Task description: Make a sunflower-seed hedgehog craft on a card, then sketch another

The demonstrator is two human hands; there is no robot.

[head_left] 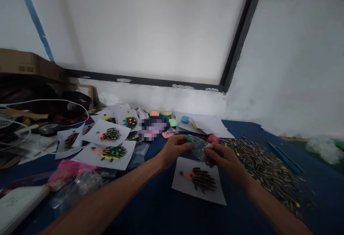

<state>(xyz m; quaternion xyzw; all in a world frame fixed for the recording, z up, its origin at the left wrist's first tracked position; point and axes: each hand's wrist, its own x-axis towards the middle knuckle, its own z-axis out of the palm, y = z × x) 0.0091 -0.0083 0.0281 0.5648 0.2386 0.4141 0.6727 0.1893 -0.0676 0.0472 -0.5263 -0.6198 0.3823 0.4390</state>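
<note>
Between my two hands is a small clear plastic bag with green modelling clay inside, held above the blue tabletop. My left hand pinches its left side, by the green clay. On the other side, the fingers of my right hand are closed on the bag's clear edge. Just below lies a white paper card bearing a hedgehog with a pink clay face, a dark nose and dark spines that look like sunflower seeds.
A wide heap of striped sunflower seeds spreads at right, with blue tweezers beside it. Several finished hedgehog cards lie at left. Clay blocks, including a blue one, sit near the wall. A white box stands front left.
</note>
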